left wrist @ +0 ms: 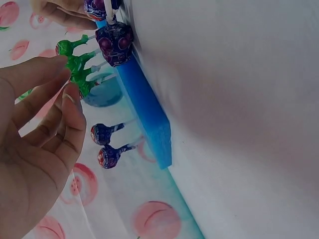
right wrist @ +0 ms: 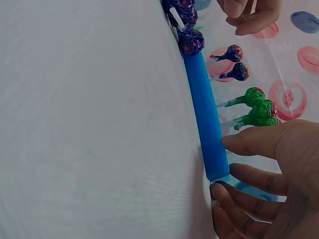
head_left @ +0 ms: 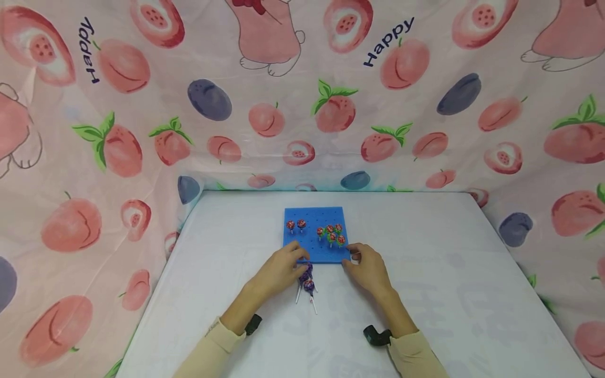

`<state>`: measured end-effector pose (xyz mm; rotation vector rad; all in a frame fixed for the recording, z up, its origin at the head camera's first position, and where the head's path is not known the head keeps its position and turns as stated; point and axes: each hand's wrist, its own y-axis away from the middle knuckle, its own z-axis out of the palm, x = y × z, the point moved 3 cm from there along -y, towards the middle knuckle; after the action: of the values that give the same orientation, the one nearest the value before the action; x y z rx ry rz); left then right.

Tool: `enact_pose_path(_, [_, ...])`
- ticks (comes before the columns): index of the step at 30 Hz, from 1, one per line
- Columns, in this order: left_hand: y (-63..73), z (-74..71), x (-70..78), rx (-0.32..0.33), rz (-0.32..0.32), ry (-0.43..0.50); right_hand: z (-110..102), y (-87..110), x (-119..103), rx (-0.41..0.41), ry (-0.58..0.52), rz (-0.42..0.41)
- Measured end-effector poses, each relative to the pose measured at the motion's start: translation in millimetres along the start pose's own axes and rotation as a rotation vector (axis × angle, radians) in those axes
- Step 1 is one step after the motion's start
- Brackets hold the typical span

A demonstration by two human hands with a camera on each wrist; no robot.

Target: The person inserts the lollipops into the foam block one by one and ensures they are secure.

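A person's left hand point(head_left: 285, 266) hung empty, fingers loosely curved, by purple lollipops point(head_left: 309, 286) lying at the board's point(head_left: 309, 214) near edge; the right hand point(head_left: 371, 269), fingers parted, rested against its near right corner. Green lollipops point(head_left: 332, 237) and blue lollipops point(head_left: 301, 224) stood upright in it. Filling the board appeared under way, the next move seemingly calling for pinching up a purple one.

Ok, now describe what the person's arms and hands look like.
The left hand and right hand wear no gloves. The left sleeve and right sleeve are beige, ending partway down the forearms. Beyond the cuffs show a black left wrist camera, partly hidden, and a bent black right wrist camera. No cables are visible.
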<state>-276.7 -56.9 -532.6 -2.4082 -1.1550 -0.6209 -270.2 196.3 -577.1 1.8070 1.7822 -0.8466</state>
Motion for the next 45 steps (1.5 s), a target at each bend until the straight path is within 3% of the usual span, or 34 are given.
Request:
enact_pose_path(19, [7.2,15.7,1.0,-0.076,-0.06,-0.122,-1,1.1,3,-0.011,0.008,0.001])
enact_pose_path(26, [9.3,19.2,-0.8,-0.086,-0.046,-0.161,0,0.7,3,-0.005,0.005,-0.006])
enact_pose_path(45, [8.7,23.7,-1.8,-0.122,-0.04,-0.147,1,-0.6,2,0.003,0.01,-0.016])
